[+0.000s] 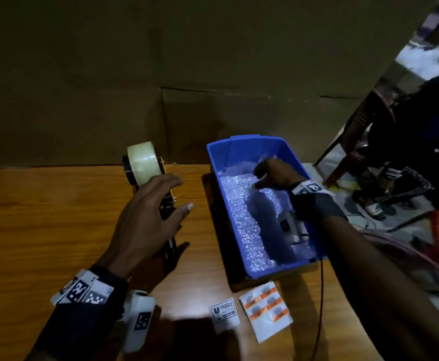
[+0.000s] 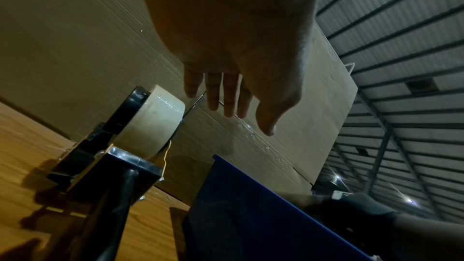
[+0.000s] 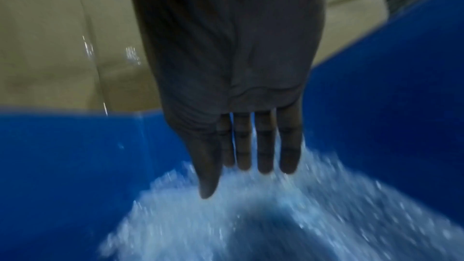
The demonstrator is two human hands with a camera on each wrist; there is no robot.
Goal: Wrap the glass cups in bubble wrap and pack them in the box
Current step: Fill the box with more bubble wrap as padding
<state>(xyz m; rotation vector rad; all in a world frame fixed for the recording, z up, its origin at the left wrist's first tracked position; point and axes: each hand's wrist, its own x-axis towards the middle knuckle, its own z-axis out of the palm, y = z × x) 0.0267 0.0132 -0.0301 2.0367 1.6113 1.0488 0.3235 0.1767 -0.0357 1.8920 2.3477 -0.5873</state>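
From the head view we see our left hand (image 1: pixel 148 217) spread wide, fingers straight, hovering over the tape gun (image 1: pixel 149 178) that stands on the wooden worktop (image 1: pixel 43 217). It holds nothing; the palm hides the gun's handle, and only the tape roll shows clear at 12 o'clock of the hand. At 3 o'clock of the gun sits the blue box (image 1: pixel 252 147), lined with bubble wrap (image 1: pixel 244 225). Our right hand (image 1: pixel 275 173) reaches into the far end of the box, fingers bent downward onto the wrap; whether it grips anything we cannot tell from here. No cup can be made out under the wrap. At 6 o'clock of the box lie a fragile label (image 1: pixel 224 312) and a sheet of orange stickers (image 1: pixel 266 308). A cardboard wall (image 1: pixel 161 74) rises behind the worktop, and at 3 o'clock, off the worktop, a chair (image 1: pixel 356 126) stands among cables.

From the left wrist we see our left hand (image 2: pixel 233 66) open, fingers (image 2: pixel 213 94) straight and near together, apart from the tape gun (image 2: pixel 140 126) at 7 o'clock. The box (image 2: pixel 251 205) wall stands at 5 o'clock.

From the right wrist, blurred, our right hand (image 3: pixel 238 106) is open with straight fingers (image 3: pixel 265 146), their tips at the bubble wrap (image 3: pixel 276 215) inside the box (image 3: pixel 62 166); it holds nothing.
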